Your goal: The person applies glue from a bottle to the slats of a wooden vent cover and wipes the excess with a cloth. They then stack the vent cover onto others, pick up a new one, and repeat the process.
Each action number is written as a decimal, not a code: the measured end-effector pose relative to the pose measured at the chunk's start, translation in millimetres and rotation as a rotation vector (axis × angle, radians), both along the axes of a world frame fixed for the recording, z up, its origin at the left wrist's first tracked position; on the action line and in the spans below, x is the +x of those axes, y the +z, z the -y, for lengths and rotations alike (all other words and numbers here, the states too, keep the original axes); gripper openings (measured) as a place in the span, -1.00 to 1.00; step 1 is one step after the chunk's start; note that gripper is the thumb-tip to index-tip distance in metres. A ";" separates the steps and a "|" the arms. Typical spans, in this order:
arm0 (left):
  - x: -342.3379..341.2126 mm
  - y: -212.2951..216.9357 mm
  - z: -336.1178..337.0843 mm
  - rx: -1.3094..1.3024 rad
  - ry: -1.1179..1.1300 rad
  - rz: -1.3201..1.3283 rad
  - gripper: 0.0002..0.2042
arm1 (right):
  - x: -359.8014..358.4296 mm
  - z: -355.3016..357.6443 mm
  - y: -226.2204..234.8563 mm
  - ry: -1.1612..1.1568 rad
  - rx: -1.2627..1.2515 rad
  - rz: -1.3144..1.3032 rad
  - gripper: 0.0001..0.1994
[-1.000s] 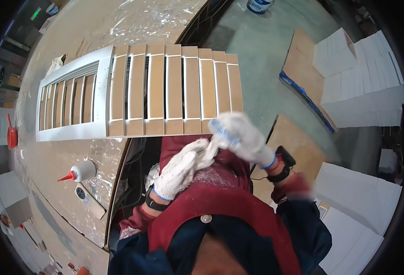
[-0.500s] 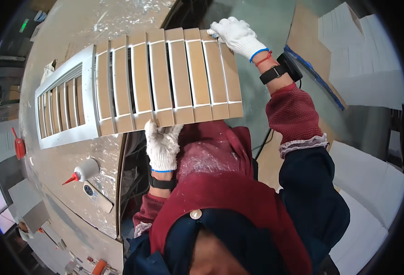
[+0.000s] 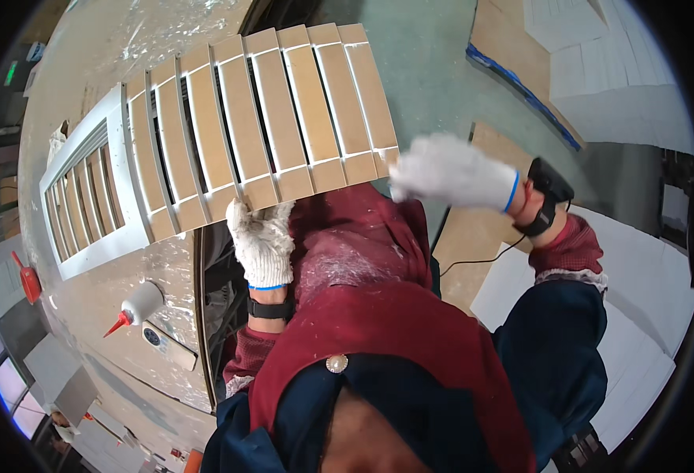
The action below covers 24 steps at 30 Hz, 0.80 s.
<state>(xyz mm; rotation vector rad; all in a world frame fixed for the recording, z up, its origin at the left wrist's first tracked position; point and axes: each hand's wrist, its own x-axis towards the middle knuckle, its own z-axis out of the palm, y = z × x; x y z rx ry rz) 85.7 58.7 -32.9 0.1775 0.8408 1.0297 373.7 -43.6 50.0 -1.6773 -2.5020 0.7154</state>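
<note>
A slatted panel [image 3: 244, 116] of brown strips with white lines along them lies across the workbench and juts past its right edge. Under its left end shows a pale grey frame [image 3: 126, 173] with more slats inside. My left hand [image 3: 262, 244], in a white knit glove, grips the panel's near edge, thumb on top and the other fingers partly hidden beneath. My right hand [image 3: 453, 172], gloved too, is at the panel's near right corner; motion smears its fingers, so I cannot see whether they touch or hold it.
On the workbench [image 3: 110, 303] are a white squeeze bottle [image 3: 142, 301] with a red nozzle and a light, flat, phone-like device [image 3: 169, 345]. A red-handled tool [image 3: 27, 280] lies by the left edge. Stacked white boards [image 3: 615, 102] stand at the right.
My right hand has left the panel's far right corner and come down to the near right corner. The panel, with my left hand on it, appears slightly farther left and more tilted.
</note>
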 end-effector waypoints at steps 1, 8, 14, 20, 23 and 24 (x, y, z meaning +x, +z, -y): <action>0.7 1.8 1.1 0.017 -0.009 -0.017 -0.76 | 13.6 -7.9 -15.6 0.042 0.478 0.043 -0.93; 0.9 -1.8 -0.8 0.012 -0.016 0.019 -0.77 | 48.8 -167.0 -48.9 -0.454 0.640 0.316 -0.80; -6.2 -6.2 0.6 0.014 0.026 -0.024 -0.80 | -12.2 -109.2 -37.2 -0.106 0.383 0.382 -0.79; -1.6 1.8 0.2 0.043 0.002 0.004 -0.82 | -48.2 21.4 -23.1 0.220 -0.116 -0.107 -0.74; -9.1 -3.4 5.4 0.056 -0.011 0.013 -0.82 | -14.1 -3.6 -7.4 -0.077 0.191 -0.013 -0.75; -9.8 -5.5 5.0 0.092 -0.034 0.063 -0.81 | 3.0 -17.3 -6.0 -0.198 0.410 -0.010 -0.74</action>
